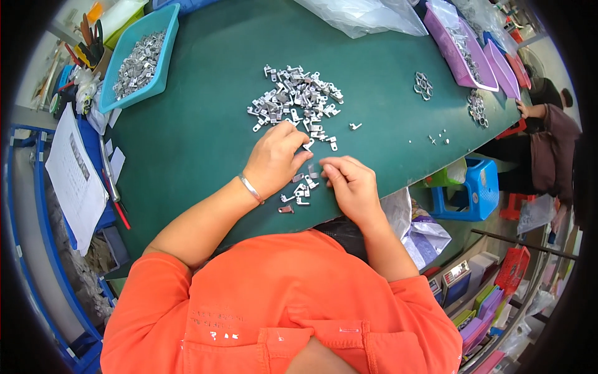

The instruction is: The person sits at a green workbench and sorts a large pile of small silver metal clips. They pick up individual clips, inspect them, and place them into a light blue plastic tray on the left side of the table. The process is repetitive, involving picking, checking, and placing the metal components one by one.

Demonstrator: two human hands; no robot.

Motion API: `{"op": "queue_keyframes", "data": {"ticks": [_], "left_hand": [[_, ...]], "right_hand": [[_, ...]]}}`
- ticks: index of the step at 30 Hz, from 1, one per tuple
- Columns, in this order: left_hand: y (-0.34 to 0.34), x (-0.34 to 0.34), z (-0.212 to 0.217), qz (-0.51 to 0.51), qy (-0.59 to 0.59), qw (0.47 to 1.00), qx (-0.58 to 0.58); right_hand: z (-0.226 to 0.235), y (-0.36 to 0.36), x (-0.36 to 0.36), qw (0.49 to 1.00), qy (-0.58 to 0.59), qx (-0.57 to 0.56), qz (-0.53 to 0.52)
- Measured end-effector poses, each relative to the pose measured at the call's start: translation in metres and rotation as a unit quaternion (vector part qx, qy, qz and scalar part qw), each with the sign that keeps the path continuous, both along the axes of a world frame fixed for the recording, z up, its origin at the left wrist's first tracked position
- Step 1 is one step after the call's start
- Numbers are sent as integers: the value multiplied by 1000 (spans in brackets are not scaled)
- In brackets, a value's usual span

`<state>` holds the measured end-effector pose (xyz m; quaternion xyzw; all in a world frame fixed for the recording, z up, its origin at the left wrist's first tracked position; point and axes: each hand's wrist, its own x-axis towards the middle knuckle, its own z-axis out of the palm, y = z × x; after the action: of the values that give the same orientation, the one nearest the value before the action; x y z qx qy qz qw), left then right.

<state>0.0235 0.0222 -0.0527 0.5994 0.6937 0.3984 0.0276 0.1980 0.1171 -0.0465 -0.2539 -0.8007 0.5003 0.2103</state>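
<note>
Head view shows the person sorting small silver stamped-metal clips [298, 100] heaped on the green counter [199, 124], apparently picking pieces one at a time from the heap's near edge. The left hand [274, 159] reaches to that edge, its fingers [300, 142] drawn together, seemingly pinching one clip, though the contact is too small to confirm. The right hand [352, 184] rests near a few loose clips [299, 193], fingers curled inward; whether it holds one cannot be told. Judging from this, the next move calls for a fine pinch on a single piece.
</note>
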Motion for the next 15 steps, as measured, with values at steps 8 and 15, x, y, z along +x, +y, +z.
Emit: {"op": "queue_keyframes", "data": {"ticks": [8,15], "left_hand": [[-7,0,12,13,-495,866,-69],[-21,0,11,-45,-756,647,-89]], "right_hand": [[-13,19,-30,963,44,254,-80],[-5,10,-15,930,160,-330,-3]]}}
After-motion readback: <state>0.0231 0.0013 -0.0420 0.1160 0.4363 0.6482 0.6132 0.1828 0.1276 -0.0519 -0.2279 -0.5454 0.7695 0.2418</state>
